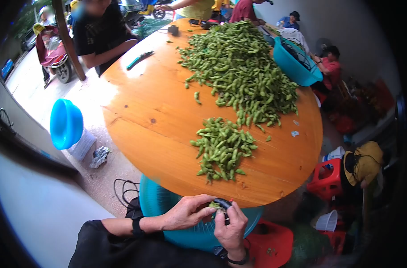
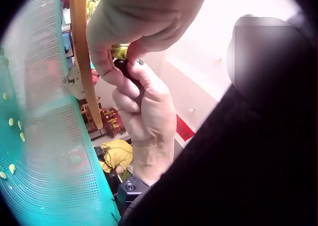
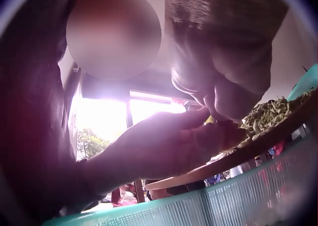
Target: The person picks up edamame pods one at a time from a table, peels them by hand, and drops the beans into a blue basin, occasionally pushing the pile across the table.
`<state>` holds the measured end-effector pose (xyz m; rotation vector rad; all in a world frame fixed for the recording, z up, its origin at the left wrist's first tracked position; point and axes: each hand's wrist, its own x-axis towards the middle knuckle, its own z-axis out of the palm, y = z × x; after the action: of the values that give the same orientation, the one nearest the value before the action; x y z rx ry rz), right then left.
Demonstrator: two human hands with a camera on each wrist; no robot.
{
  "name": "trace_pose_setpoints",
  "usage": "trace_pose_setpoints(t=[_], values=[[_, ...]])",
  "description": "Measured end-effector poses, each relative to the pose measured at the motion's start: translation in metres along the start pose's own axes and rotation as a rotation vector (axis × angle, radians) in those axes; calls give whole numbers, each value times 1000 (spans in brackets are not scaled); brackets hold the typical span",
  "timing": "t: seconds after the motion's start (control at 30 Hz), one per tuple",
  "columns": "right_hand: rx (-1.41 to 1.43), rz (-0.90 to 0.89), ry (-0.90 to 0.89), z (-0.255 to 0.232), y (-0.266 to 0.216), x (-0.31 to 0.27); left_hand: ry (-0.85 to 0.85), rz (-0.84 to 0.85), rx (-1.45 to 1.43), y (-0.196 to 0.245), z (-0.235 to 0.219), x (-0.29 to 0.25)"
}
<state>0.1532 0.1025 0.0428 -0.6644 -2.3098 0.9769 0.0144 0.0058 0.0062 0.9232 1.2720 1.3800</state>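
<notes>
Above the teal mesh basket, my two hands meet near the table edge. My left hand pinches a green bean pod between thumb and fingers. My right hand grips a small black curved tool, its end right at the pod. In the left wrist view, the right fingers wrap the tool and hide most of it. In the right wrist view, the hands overlap and are dark against the light. A few shelled beans lie inside the basket.
A small pod pile lies on the round wooden table, with a large pod heap behind it. A teal-handled tool and a blue basin are also there. Red stools stand right; people sit around.
</notes>
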Motion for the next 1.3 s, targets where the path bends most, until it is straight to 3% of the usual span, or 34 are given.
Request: trace_pose_setpoints(t=[0.1,0.17,0.3,0.37,0.43,0.5,0.6,0.7,0.77,0.83,0.9,0.97,1.0,1.07,1.17,1.23,1.3], values=[[-115,-126,47,6,9,-8,-37,-93,-313,-18,1,0],[-127,-184,67,8,12,-10,-83,-95,-338,-6,2,0],[-193,-219,63,10,14,-18,-74,-23,-264,-8,8,3],[-175,-216,98,9,16,-16,-12,93,-69,-11,11,5],[-154,-213,129,5,18,-14,10,84,-33,-7,14,3],[-4,-90,90,-7,20,-10,17,-57,-6,5,16,-1],[93,-33,57,-18,19,-5,-6,-4,188,1,11,-3],[154,16,6,-21,22,-5,-68,-51,174,4,3,0],[158,33,-7,-21,22,-4,-44,-32,93,15,5,1],[211,31,-32,-20,19,-1,-15,63,271,15,0,1],[217,-27,-12,-17,27,-4,9,47,234,12,-2,0],[891,518,-186,-16,29,-9,31,28,198,9,-1,-1],[891,519,-183,-14,34,-12,78,-1,96,7,1,-1],[1156,571,-312,-9,44,-16,124,-28,-8,7,2,-1],[1153,575,-363,-10,41,-13,162,-2,106,8,3,0],[1166,573,-366,-10,41,-13,184,137,295,8,3,2],[1181,571,-369,-10,42,-13,184,132,271,10,4,1]])
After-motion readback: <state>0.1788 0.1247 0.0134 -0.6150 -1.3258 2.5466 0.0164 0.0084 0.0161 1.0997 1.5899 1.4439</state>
